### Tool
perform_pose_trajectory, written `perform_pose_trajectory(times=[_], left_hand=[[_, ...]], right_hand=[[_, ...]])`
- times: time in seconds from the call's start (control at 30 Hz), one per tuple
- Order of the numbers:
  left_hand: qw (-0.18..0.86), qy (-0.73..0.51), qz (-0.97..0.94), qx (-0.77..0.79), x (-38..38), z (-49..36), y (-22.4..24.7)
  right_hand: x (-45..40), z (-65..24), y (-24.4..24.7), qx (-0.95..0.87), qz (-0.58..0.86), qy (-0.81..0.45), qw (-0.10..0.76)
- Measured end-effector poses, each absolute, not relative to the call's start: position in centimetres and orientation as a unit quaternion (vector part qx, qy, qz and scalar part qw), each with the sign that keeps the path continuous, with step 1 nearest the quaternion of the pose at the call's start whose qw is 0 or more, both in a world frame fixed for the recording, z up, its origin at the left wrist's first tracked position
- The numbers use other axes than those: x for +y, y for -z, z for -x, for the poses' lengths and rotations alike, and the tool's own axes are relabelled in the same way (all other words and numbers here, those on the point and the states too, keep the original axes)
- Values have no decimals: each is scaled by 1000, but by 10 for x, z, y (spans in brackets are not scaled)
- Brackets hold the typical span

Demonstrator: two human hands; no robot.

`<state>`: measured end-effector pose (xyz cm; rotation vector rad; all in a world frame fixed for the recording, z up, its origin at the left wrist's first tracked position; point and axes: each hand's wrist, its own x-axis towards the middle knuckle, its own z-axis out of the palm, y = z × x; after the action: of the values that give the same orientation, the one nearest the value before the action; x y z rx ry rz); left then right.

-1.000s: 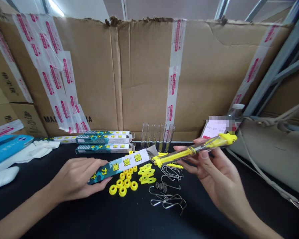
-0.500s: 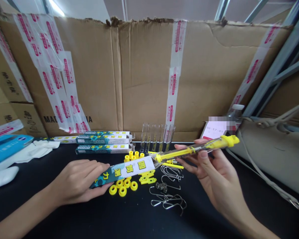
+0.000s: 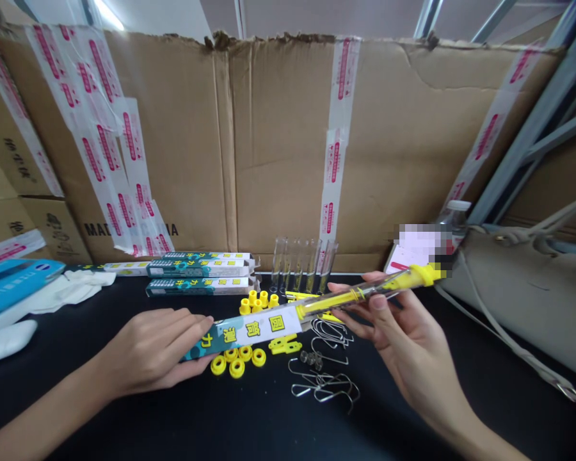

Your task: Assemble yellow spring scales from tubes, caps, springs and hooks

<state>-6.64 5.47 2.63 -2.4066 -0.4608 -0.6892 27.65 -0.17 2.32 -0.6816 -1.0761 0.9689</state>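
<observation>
Since the earlier frame, the flat force-gauge carton has slid right and levelled out a bit, and the clear force-gauge tube has shifted back left, so they now line up nearly end to end. Carton's right end meets tube's lower yellow end; touching or slightly overlapping, can't tell which. Both share approx one long axis, rising from lower left to upper right, held just above the black tabletop. L hand is nearer the carton and grasps it palm-down, fingers over the top edge, thumb side below. R hand is nearer the tube and grasps it toward the upper end, thumb on top, fingers curled beneath, wrist turned palm-inward. Yellow end cap sticks out past R fingers. L forearm comes in from lower left, R forearm from lower right; neither hand released, neither in a tight fist. Under the carton sit yellow rings, w/ upright yellow stoppers just behind it. Under the tube's lower half lie flat yellow clips, small coil springs and bent wire hooks. Farther back, empty clear tubes stand in a row, near teal-and-white boxes, all against a taped cardboard sheet.
</observation>
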Motion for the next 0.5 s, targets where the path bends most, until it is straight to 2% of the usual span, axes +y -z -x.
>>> perform_pose_trajectory(times=[0.17,0.33,0.5], left_hand=[[303,257,902,-168,53,65,-24],[288,251,908,-175,49,60,-23],[277,265,909,-165,49,59,-20]], right_hand=[[-2,-275,-24,-476,313,-440,695],[-4,-270,-24,-455,307,-511,661],[-2,-270,-18,-462,325,-495,660]])
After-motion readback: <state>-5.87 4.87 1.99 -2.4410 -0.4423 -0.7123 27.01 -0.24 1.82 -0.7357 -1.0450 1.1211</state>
